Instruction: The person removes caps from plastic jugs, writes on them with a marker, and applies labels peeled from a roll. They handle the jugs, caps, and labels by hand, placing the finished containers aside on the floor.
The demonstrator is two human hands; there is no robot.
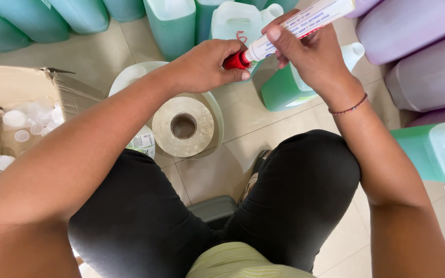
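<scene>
You have a thick white marker (289, 32) held up in front of you, above the tiled floor (243, 118), between both hands. Your right hand (312, 54) is wrapped around the barrel, thumb lying along it, and your left hand (207, 64) is closed on the red cap (235, 61) at the near-left end, pinching it between thumb and fingers. The marker looks light and rigid, a smooth tube that could turn in a loose hold, so keep the barrel gripped around its middle where your fingers already sit. The cap is short and probably a tight friction fit; hold it by its sides, close to the seam, and keep the tip away from your skin, since ink will mark. Just below your hands stand a roll of labels (183, 126) resting on a white jug (130, 77), and a green jug (284, 90) on the floor.
</scene>
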